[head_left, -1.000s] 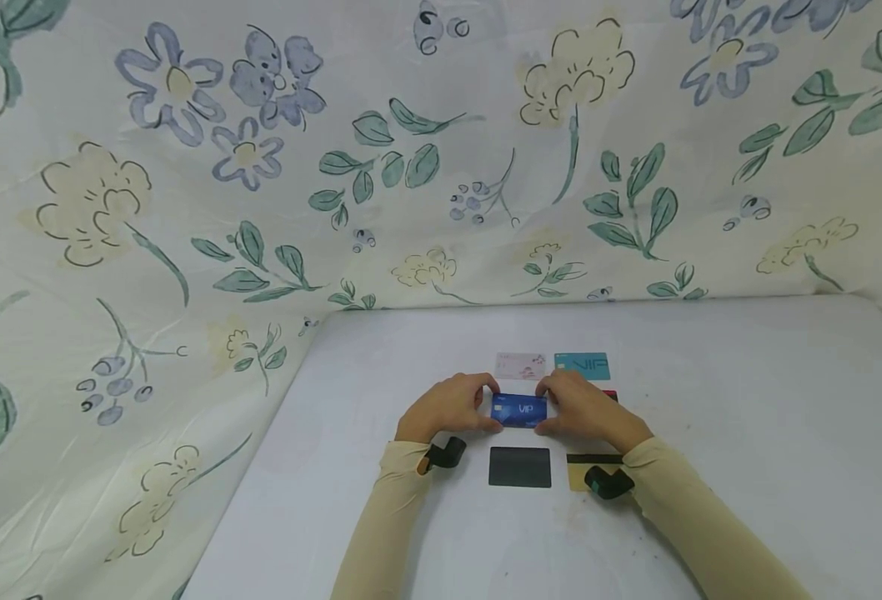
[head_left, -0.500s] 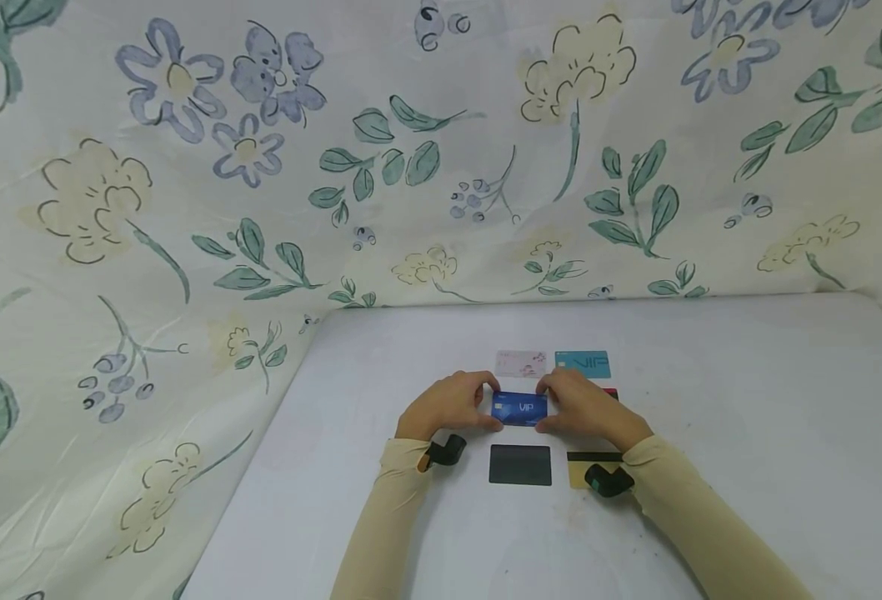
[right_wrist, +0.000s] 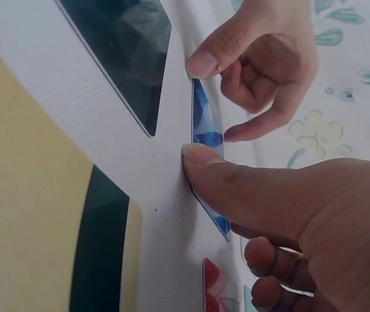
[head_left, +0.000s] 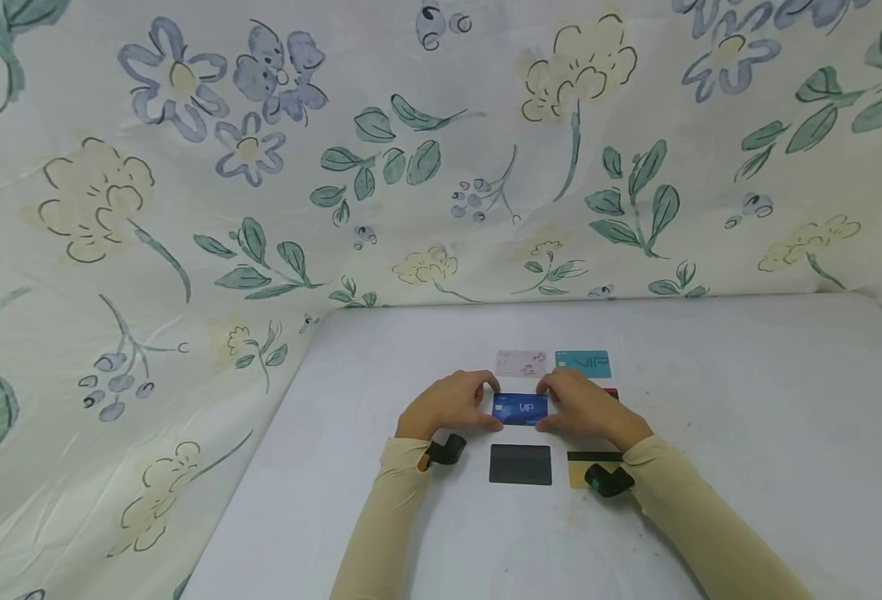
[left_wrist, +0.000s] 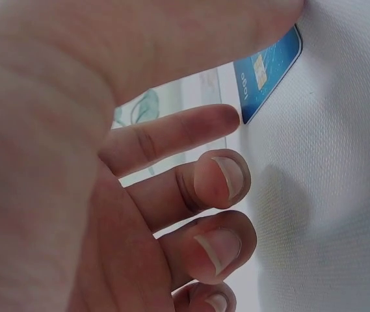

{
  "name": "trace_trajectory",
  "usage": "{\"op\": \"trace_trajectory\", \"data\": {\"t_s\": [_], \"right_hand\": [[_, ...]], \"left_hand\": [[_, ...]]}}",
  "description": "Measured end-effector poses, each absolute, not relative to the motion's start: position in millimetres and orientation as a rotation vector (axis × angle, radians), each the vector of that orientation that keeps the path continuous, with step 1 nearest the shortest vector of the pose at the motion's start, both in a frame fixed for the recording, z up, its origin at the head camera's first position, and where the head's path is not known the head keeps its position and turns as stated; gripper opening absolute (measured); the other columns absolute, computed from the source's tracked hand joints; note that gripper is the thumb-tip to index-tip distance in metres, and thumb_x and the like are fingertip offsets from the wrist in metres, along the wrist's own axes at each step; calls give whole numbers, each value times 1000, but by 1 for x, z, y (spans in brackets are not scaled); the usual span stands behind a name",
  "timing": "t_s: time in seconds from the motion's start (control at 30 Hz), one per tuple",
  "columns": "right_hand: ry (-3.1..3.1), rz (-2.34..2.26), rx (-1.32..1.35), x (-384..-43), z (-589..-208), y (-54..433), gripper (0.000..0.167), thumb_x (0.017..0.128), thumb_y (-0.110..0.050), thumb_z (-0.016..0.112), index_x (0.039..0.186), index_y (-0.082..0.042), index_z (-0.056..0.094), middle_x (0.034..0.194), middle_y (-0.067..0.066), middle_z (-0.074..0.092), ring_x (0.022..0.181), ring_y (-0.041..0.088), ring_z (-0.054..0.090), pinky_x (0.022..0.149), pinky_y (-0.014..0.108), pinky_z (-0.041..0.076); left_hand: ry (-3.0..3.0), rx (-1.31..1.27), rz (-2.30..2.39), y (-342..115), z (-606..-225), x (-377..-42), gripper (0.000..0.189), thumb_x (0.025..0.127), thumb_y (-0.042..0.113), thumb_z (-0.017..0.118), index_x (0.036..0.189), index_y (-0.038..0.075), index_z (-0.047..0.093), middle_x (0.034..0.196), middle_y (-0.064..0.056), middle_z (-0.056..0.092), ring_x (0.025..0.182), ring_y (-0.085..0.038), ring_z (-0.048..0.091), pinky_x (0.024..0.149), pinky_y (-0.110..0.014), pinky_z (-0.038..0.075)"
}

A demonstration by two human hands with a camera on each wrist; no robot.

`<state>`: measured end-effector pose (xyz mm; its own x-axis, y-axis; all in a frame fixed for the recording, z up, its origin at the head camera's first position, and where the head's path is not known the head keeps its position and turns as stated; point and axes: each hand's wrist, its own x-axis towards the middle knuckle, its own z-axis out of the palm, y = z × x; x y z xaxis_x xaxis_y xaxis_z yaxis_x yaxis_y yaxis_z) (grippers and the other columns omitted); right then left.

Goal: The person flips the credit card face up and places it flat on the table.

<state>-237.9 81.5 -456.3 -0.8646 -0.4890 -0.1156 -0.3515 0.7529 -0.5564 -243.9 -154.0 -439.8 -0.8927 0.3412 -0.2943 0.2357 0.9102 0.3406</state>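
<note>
In the head view a blue VIP card lies on the white table between two hands. The left hand holds its left end, thumb at the near edge and index finger at the far edge. At the right end, the right hand pinches the card the same way. From the left wrist, the card's corner with a gold chip shows beyond the thumb, while the other fingers are curled loosely. Both thumbs touch the card's near edge in the right wrist view, where the thumb covers part of it.
Behind the blue card lie a pink flowered card and a teal VIP card. A red-edged card is mostly hidden by the right hand. Nearer are a black card and a gold card with a black stripe. Floral cloth hangs behind the table.
</note>
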Motion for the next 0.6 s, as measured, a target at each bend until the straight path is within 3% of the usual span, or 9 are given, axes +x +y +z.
{"op": "trace_trajectory", "data": {"t_s": [0.37,0.6], "right_hand": [[2692,-807,-670,-238,-455,82,53,82,-23,88,126,-3,66,108,9,62,101,22,54,97,42,53],[2674,-907,-677,-240,-448,90,51,87,-25,84,128,-2,65,98,7,59,93,20,53,81,35,47]], "left_hand": [[2719,406,429,-154,-438,-243,59,81,45,85,131,21,64,96,-3,61,87,-18,58,73,-32,46],[2722,412,470,-155,-437,-243,59,82,46,84,132,22,63,92,-2,59,80,-16,55,68,-29,43]]}}
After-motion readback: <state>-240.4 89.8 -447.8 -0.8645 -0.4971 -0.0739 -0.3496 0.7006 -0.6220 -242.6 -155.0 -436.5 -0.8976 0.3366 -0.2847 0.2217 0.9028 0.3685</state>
